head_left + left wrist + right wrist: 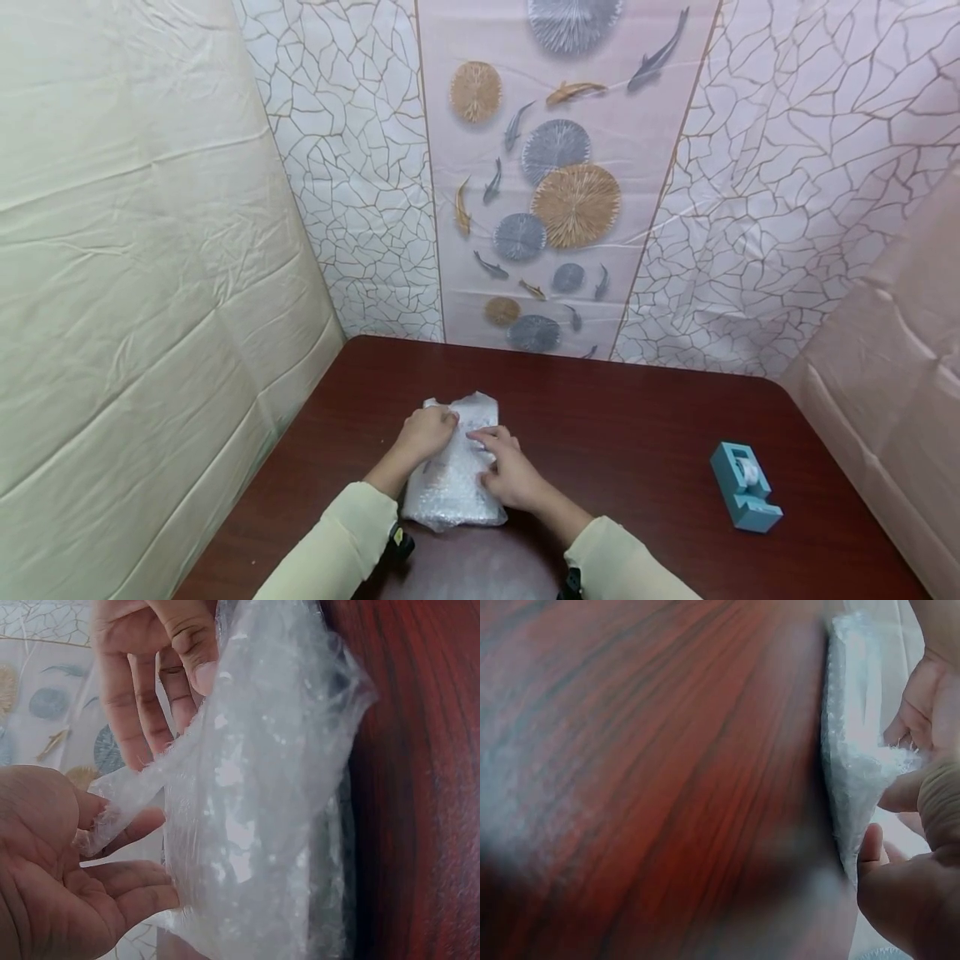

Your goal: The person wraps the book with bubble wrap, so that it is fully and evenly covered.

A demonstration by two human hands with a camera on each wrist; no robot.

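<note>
A flat package in clear bubble wrap (453, 487) lies on the dark red table. My left hand (429, 431) is at its upper left, and in the left wrist view the same hand (52, 877) pinches a raised loose flap of the wrap (142, 784). On the package's right side is my right hand (512, 471), its index finger reaching over the top and its thumb apart below. The left wrist view shows the right thumb (202, 677) touching the wrap, other fingers relaxed behind the flap. What the wrap encloses cannot be made out.
A teal tape dispenser (746, 487) with a roll of clear tape stands on the right part of the table (615, 433). Patterned cloth (525, 250) hangs behind the table's far edge, with plain cloth (150, 292) along the left side.
</note>
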